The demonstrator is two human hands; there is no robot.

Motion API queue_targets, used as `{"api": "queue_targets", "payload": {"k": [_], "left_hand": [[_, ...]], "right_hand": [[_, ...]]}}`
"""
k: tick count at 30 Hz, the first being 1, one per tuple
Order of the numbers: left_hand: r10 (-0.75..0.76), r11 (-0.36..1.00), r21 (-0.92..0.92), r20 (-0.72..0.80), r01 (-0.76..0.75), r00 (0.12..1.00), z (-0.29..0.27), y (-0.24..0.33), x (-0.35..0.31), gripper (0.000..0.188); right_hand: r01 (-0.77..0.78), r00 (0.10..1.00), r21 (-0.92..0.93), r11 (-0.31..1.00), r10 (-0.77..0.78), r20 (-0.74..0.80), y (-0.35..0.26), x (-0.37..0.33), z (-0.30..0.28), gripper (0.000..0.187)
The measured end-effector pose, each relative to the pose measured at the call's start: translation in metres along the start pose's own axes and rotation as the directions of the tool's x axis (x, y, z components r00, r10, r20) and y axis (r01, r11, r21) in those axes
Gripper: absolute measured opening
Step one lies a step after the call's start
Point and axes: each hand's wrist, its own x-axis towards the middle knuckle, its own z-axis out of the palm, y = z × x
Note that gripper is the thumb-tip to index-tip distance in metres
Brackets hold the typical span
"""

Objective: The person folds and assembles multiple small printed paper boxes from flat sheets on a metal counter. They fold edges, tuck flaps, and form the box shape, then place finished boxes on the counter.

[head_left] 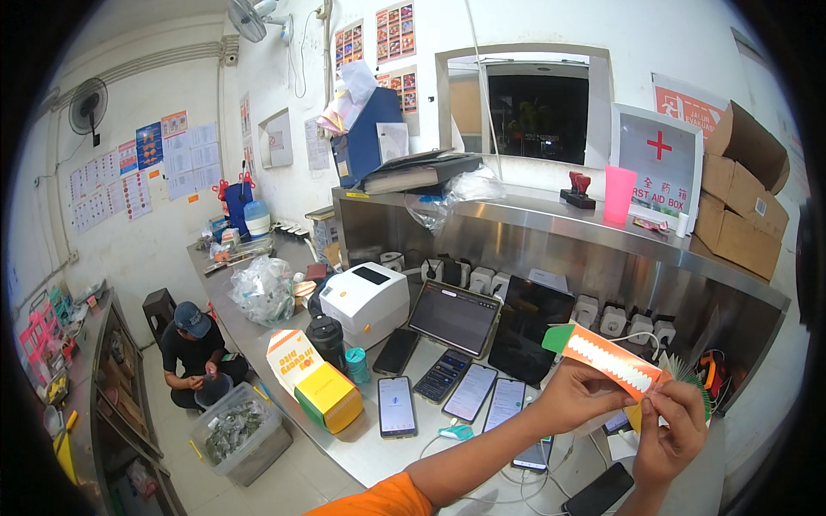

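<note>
Both my hands hold a small orange cardboard carton (607,359) with a white zigzag band and a green flap at its left end. My left hand (570,397) grips its lower edge from the left, fingers closed. Pinching the right end is my right hand (669,427), thumb and fingers together. Partly behind it shows something green and yellow with fine ridges, whose kind I cannot make out. To the left, a yellow, green and orange food box (331,400) stands on the steel counter with its printed lid raised.
Several phones (397,406) and tablets (454,315) lie or lean on the counter among cables. A white label printer (366,301) and dark tumbler (327,342) stand behind the box. Another person (206,357) sits low at left, beside a plastic tub (245,430) of small packets.
</note>
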Motion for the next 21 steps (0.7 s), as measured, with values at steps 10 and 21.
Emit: {"api": "queue_targets", "payload": {"k": [10, 21], "left_hand": [[-0.031, 0.999, 0.039, 0.061, 0.029, 0.998, -0.005, 0.006, 0.004, 0.031], [0.046, 0.999, -0.012, -0.22, -0.05, 0.975, 0.016, -0.009, 0.003, 0.029]], "right_hand": [[-0.042, 0.999, 0.05, 0.998, 0.043, -0.025, 0.001, -0.003, -0.002, 0.013], [-0.02, 0.999, -0.1, 0.995, 0.018, -0.027, 0.002, -0.009, 0.027, 0.031]]}}
